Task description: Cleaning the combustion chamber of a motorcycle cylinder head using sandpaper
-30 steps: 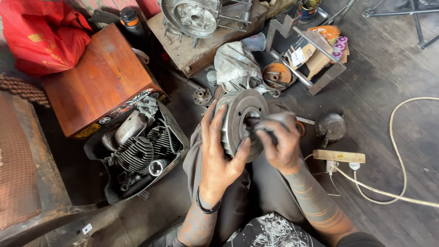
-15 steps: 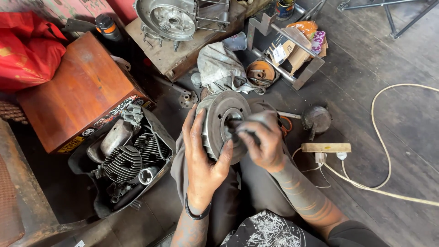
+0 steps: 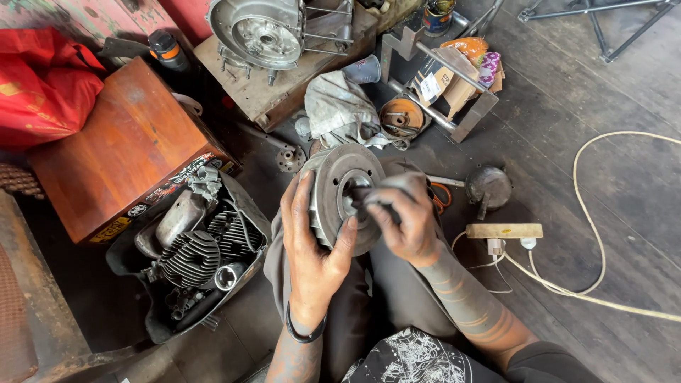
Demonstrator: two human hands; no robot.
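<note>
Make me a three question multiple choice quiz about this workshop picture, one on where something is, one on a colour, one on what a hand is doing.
1. Where does the box of engine parts lie?
A. beside the left hand
B. beyond the cable
C. on the wooden box

2. What colour is the cable on the floor?
A. black
B. pale cream
C. red

3. What is the left hand doing?
A. resting flat on the floor
B. gripping the finned cylinder
C. holding a cup

Answers: 1 A, it lies on that hand's side, below the wooden box. 2 B, it loops pale over dark boards. 3 B, its fingers wrap the cylinder's rim while the right hand works at the bore.
</note>
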